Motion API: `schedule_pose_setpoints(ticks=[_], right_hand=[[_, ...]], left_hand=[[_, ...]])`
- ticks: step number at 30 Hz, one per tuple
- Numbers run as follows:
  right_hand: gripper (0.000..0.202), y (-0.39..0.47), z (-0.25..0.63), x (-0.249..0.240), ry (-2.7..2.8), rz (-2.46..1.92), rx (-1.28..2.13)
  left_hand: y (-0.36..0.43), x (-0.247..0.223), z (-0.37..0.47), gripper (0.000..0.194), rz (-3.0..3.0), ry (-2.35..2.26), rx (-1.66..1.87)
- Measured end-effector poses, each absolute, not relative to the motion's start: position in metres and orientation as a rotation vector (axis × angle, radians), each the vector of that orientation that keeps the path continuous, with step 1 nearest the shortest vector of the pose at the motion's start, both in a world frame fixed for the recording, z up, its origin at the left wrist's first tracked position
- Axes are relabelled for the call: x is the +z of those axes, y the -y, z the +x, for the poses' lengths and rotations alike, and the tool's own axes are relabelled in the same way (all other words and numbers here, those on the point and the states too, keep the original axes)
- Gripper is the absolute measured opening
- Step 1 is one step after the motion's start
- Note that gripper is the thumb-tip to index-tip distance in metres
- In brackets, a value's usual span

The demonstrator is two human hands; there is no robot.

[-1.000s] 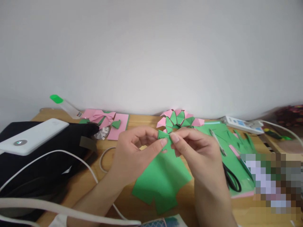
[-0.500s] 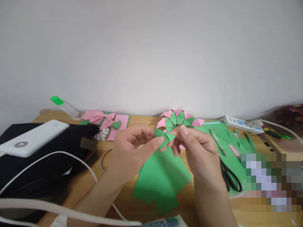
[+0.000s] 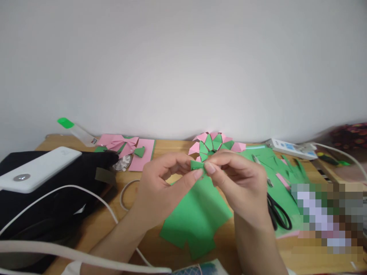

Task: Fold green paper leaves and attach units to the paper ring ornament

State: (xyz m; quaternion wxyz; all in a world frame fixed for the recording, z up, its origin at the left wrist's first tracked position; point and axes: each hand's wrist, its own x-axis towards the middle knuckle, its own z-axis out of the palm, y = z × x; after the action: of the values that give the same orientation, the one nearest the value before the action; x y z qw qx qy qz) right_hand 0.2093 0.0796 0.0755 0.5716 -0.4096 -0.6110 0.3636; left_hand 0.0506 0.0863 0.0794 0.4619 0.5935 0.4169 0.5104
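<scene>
Between my hands is a small folded green paper piece (image 3: 196, 165), pinched at both ends. My left hand (image 3: 163, 187) grips its left side with thumb and fingers. The thumb and fingers of my right hand (image 3: 243, 183) are pressed on its right end, which they partly cover. Below them lies a larger green sheet (image 3: 197, 217) with notched edges. Just behind my hands is a ring of folded pink and green paper pieces (image 3: 213, 143), its front part hidden by my fingers.
On the left, a white power bank (image 3: 40, 168) rests on black cloth (image 3: 94, 168), with white cables around. Pink sheets (image 3: 146, 152) and a glue bottle (image 3: 78, 131) lie behind. Black-handled scissors (image 3: 279, 214), green sheets (image 3: 262, 164) and a power strip (image 3: 292, 149) are at right.
My right hand has moved left onto the green piece and now pinches its right end. The piece's pointed right flap no longer shows, and less of the piece is visible.
</scene>
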Motion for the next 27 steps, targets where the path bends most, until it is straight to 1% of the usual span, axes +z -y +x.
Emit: schedule_pose_setpoints(ticks=[5,10,17,22,27], right_hand=[[0.011,-0.078,0.211,0.078,1.482,-0.96,0.777],[0.01,-0.077,0.211,0.081,1.539,-0.981,0.716],[0.008,-0.077,0.208,0.082,1.611,-1.058,0.546],[0.007,-0.074,0.202,0.082,1.621,-1.048,0.54],[0.008,-0.066,0.196,0.083,1.609,-0.951,0.576]], left_hand=[[-0.087,0.08,0.051,0.004,1.452,-1.032,1.225],[-0.087,0.082,0.05,0.01,1.441,-0.99,1.243],[-0.088,0.079,0.049,0.006,1.463,-1.039,1.289],[-0.084,0.077,0.043,0.011,1.694,-1.138,1.354],[-0.08,0.081,0.04,0.019,1.812,-1.046,1.432]])
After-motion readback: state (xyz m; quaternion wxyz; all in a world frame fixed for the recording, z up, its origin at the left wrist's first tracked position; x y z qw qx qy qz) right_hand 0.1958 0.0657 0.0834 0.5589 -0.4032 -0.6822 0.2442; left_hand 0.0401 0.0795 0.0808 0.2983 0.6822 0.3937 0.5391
